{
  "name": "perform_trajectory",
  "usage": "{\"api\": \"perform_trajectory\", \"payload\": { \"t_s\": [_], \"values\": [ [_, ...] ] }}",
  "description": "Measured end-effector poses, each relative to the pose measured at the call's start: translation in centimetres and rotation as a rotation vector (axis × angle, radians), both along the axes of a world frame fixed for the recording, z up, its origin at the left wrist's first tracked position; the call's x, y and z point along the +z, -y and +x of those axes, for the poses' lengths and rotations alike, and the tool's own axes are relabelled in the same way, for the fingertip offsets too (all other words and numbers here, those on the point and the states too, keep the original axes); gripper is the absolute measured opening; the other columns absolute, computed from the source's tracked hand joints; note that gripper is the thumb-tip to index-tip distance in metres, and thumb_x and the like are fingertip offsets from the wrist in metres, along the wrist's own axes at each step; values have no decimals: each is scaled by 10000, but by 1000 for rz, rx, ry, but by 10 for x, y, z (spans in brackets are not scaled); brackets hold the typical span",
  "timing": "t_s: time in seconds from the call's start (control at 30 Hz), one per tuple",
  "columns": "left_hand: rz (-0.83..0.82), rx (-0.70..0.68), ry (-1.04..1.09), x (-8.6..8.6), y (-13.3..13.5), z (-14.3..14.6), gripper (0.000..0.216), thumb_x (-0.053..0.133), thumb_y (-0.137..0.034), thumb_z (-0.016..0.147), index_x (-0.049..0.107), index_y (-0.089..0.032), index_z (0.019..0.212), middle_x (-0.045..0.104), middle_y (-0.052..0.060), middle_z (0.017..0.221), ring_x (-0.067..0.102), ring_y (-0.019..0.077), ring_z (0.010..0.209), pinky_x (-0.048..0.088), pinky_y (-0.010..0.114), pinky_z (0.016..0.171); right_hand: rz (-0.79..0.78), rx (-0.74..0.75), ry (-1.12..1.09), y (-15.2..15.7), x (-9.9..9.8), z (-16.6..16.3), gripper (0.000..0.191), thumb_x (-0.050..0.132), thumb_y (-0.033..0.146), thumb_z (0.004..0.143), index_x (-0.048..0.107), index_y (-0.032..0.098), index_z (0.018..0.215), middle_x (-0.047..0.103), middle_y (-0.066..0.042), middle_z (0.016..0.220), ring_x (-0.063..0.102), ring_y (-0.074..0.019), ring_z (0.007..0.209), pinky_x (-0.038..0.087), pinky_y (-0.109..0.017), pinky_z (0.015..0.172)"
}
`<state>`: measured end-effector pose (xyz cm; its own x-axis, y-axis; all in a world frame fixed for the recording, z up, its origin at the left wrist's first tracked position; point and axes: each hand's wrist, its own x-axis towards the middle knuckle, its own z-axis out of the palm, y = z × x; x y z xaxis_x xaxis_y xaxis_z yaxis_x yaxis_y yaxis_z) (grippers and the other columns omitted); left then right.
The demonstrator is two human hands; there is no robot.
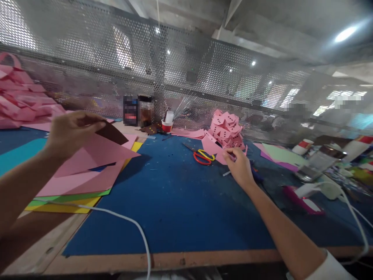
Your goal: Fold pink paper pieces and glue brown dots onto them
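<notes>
Our left hand (pixel 74 130) is above the left part of the blue tabletop (pixel 180 217), thumb and fingertips drawn together, pinching a dark brown piece (pixel 112 132) by its near end. Just below it a pink sheet (pixel 101 149) slants over the stacked sheets (pixel 101 193) by the tabletop's left edge, its point raised; we cannot tell whether the same fingers grip it too.

Our right hand (pixel 240 167) is right of the middle, towards the far edge, palm down, thumb and forefinger closed on the near right corner of a pink piece (pixel 212 146). Just left of that piece we see scissors (pixel 197 151) with red and yellow handles, and behind it, near the far edge, a dotted pink pile (pixel 226 126). A white cable (pixel 140 228) crosses our near edge, left of its middle.
</notes>
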<state>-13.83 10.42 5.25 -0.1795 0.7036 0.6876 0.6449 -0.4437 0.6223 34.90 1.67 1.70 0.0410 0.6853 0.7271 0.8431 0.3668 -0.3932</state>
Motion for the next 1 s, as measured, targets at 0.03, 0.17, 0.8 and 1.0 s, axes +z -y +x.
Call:
{"api": "perform_trajectory", "payload": {
  "t_s": [0.03, 0.17, 0.8, 1.0],
  "values": [
    [28, 28, -30, 1, 1, 0, 349, 692, -405, 754, 742, -192, 1026, 749, 39, 922, 679, 218, 850, 552, 401, 871, 0, -5, 0, 0, 0, 0, 186, 532, 336, 917, 645, 189, 912, 680, -82, 948, 625, -232, 911, 476, -379, 868],
    [142, 165, -162, 5, 2, 1, 301, 647, -389, 795, 742, -211, 1019, 746, 23, 966, 676, 213, 904, 530, 375, 898, 8, -39, -10, 0, 1, 2, 190, 538, 336, 913, 651, 185, 924, 683, -81, 951, 621, -228, 901, 475, -376, 862],
    [498, 303, -61, 10, 13, 11, 278, 623, -251, 834, 703, -124, 1067, 705, 96, 1085, 674, 260, 1014, 534, 406, 920, 5, -38, 4, -2, -1, 3, 186, 551, 342, 901, 655, 189, 915, 685, -83, 945, 626, -228, 880, 487, -380, 847],
    [556, 141, -86, 21, 34, 34, 212, 561, -224, 887, 692, -160, 1041, 743, 34, 1072, 674, 218, 1082, 500, 400, 1010, 7, -26, 22, -1, -2, 0, 208, 536, 362, 916, 655, 192, 904, 681, -83, 928, 627, -234, 891, 485, -388, 857]
  ]
}}
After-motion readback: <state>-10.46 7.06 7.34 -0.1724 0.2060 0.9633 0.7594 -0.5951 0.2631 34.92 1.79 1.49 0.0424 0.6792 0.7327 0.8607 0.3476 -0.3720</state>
